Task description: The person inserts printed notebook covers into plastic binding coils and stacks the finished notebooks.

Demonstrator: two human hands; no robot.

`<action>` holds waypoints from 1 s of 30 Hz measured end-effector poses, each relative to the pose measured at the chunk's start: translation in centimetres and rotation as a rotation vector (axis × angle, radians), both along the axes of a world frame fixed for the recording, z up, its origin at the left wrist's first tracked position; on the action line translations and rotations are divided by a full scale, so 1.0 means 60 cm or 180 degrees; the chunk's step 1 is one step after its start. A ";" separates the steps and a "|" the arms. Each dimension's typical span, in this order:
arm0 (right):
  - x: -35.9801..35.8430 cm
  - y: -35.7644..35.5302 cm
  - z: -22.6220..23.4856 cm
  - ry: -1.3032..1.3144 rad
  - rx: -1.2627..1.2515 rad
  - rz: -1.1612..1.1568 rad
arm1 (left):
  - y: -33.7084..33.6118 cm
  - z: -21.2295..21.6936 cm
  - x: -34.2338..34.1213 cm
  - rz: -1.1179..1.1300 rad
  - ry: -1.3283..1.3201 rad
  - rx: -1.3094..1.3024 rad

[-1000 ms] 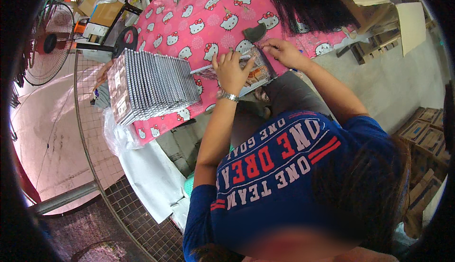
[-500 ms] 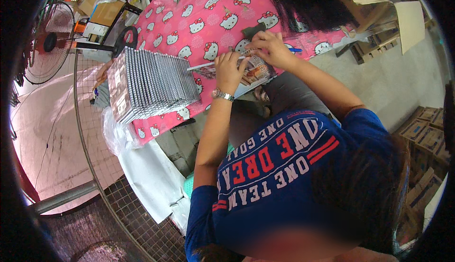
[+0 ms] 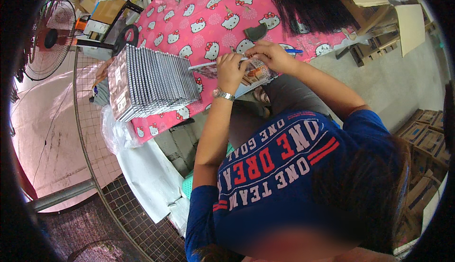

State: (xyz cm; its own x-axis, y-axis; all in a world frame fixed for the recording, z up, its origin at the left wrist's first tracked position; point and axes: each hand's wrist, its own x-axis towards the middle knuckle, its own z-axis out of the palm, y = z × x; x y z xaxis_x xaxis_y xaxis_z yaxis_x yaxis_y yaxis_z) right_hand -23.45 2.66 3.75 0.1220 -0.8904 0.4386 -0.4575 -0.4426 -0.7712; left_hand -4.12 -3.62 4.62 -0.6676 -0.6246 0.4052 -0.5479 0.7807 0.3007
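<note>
as the printed notebook (image 3: 256, 73) sits at the near edge of the pink table (image 3: 208, 27), here's the left hand (image 3: 231, 67) at its ten o'clock, gripping it, thumb turned inward! at one o'clock, the right hand (image 3: 274, 55) has its fingertips bunched over the far edge; whether they're gripping, one can't tell. blue pen (image 3: 295, 51) at two, dark green piece (image 3: 256, 32) at twelve, black strands (image 3: 313, 13) beyond the pen, and, over at nine, a tall notebook stack (image 3: 163, 79)!

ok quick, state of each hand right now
Left hand: closed on the notebook.
Right hand: fingers bent in by the notebook's upper edge; whether they grip anything cannot be told.
</note>
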 end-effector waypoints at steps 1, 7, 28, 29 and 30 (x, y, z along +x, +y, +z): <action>-0.002 0.005 0.006 0.0200 -0.0175 -0.0007 | -0.002 0.000 0.001 -0.0037 -0.0021 -0.0005; 0.007 -0.013 0.005 -0.0374 0.0196 0.0083 | -0.007 0.004 -0.001 0.0014 -0.0084 0.0082; 0.022 -0.003 -0.002 0.0004 -0.0114 -0.0021 | 0.003 0.001 0.004 0.0202 -0.0059 -0.0098; 0.023 -0.002 -0.004 0.0110 -0.0156 -0.0018 | 0.003 -0.001 0.007 0.0167 -0.0072 -0.0100; 0.025 -0.003 -0.005 0.0214 -0.0199 -0.0011 | 0.003 -0.002 0.010 0.0136 -0.0086 -0.0101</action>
